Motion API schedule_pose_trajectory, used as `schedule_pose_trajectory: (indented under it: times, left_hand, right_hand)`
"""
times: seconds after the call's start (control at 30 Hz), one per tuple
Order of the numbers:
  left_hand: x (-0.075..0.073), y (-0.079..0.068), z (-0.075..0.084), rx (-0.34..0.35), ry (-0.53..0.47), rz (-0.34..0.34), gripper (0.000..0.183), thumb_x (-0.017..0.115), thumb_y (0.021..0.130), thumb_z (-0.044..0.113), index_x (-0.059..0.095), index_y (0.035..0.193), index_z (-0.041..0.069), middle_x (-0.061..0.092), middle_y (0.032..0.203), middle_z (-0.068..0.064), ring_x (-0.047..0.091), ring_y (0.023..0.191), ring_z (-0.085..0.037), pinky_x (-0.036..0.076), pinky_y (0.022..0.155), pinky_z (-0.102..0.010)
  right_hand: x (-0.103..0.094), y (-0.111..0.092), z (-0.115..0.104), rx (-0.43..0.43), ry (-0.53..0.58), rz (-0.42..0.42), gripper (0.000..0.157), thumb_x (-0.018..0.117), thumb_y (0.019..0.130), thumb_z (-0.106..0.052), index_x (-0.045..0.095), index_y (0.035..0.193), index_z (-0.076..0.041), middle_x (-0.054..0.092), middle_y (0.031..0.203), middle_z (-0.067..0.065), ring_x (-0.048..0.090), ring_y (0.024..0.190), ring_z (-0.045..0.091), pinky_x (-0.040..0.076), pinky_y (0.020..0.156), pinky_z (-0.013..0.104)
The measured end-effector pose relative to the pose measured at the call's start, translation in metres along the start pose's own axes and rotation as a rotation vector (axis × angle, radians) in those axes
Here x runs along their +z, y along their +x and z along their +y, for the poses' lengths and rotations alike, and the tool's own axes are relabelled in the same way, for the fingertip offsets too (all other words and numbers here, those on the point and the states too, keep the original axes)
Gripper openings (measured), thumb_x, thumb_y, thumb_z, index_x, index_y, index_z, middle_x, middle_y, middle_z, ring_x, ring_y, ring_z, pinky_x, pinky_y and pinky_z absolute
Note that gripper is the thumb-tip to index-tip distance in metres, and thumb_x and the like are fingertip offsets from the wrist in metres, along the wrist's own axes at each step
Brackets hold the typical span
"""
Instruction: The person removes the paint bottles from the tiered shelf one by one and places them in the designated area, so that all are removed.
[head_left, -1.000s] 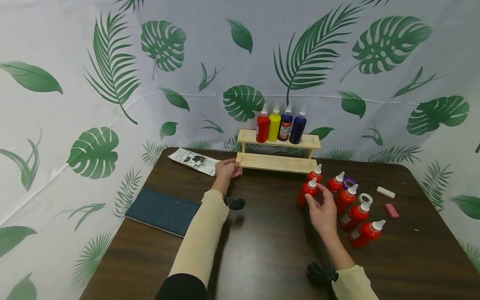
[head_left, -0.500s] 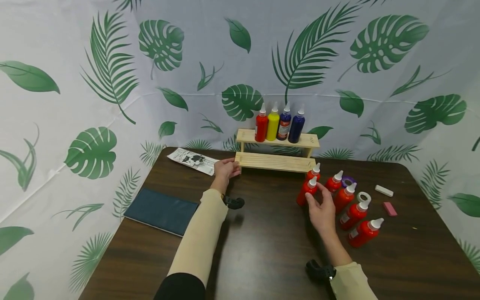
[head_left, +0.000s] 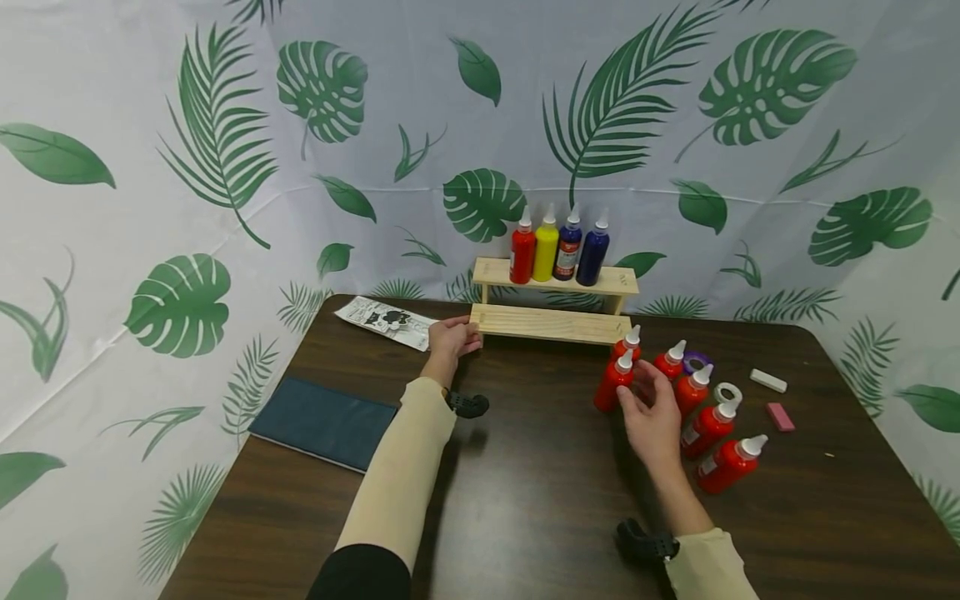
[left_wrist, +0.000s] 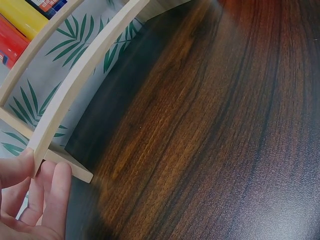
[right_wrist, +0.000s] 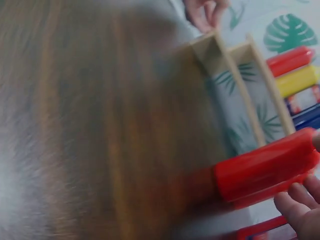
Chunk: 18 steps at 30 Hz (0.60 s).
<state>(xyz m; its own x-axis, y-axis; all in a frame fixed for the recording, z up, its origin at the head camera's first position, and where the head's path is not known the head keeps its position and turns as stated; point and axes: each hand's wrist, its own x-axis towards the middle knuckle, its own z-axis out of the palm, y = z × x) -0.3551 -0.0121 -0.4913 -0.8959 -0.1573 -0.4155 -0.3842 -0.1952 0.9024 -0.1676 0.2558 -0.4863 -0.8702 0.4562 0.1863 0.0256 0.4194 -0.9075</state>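
Observation:
My left hand (head_left: 452, 337) pinches the left end of the lower shelf of a two-tier wooden rack (head_left: 551, 323); in the left wrist view, thumb and fingers (left_wrist: 57, 185) lie on either side of the board's end. My right hand (head_left: 651, 412) is beside an upright red squeeze bottle (head_left: 615, 383) with a white nozzle cap, its fingers parted around the bottle's right side. Another red bottle (head_left: 628, 342) stands just behind that one. In the right wrist view, the loosened fingers (right_wrist: 295, 202) are close to the red bottle (right_wrist: 265, 167); contact is hard to judge.
On the upper shelf stand a red bottle (head_left: 522, 254), a yellow bottle (head_left: 546, 252) and two dark blue bottles (head_left: 593, 257). Several red bottles (head_left: 727, 467) line the right, near tape rolls (head_left: 726, 394), a white block (head_left: 768, 381) and a pink eraser (head_left: 780, 417). A dark notebook (head_left: 322, 423) lies left.
My right hand has loosened from the red bottle and shifted slightly right, while the bottle stays upright. My left hand keeps its place at the rack's end.

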Motion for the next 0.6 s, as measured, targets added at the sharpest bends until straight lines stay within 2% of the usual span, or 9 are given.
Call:
schedule_pose_trajectory:
  times: [0.13,0.3,0.43,0.6]
  left_hand:
    - [0.0,-0.001,0.0,-0.006,0.006,0.002,0.025,0.069,0.084,-0.001,0.069,0.109,0.001,0.068,0.079,-0.012,0.067,0.068,-0.019,0.06,0.058,-0.028]
    - [0.001,-0.001,0.001,-0.01,0.007,0.003,0.025,0.069,0.085,0.0,0.069,0.109,0.002,0.069,0.085,-0.015,0.067,0.066,-0.018,0.06,0.059,-0.029]
    - [0.001,-0.003,0.002,-0.011,0.005,-0.001,0.025,0.069,0.085,0.001,0.068,0.11,0.001,0.07,0.094,-0.019,0.066,0.066,-0.018,0.06,0.061,-0.03]
    - [0.001,-0.003,0.002,-0.015,-0.003,-0.016,0.027,0.069,0.086,0.001,0.067,0.112,0.001,0.069,0.098,-0.02,0.066,0.065,-0.016,0.06,0.06,-0.028]
  right_hand:
    - [-0.009,0.001,-0.02,-0.125,0.006,0.066,0.05,0.066,0.091,-0.011,0.048,0.137,-0.011,0.056,0.131,0.011,0.054,0.12,0.026,0.047,0.098,0.046]
    - [-0.022,0.014,-0.066,-0.295,0.021,0.106,0.049,0.066,0.09,-0.01,0.049,0.136,-0.011,0.056,0.129,0.007,0.054,0.119,0.021,0.048,0.097,0.04]
    - [-0.028,0.034,-0.11,-0.29,-0.006,0.023,0.052,0.064,0.092,-0.02,0.044,0.141,-0.016,0.051,0.136,0.005,0.05,0.125,0.02,0.046,0.102,0.041]
    - [-0.026,0.079,-0.145,-0.196,-0.126,-0.157,0.062,0.058,0.095,-0.036,0.034,0.148,-0.016,0.041,0.146,0.013,0.042,0.132,0.031,0.039,0.106,0.052]
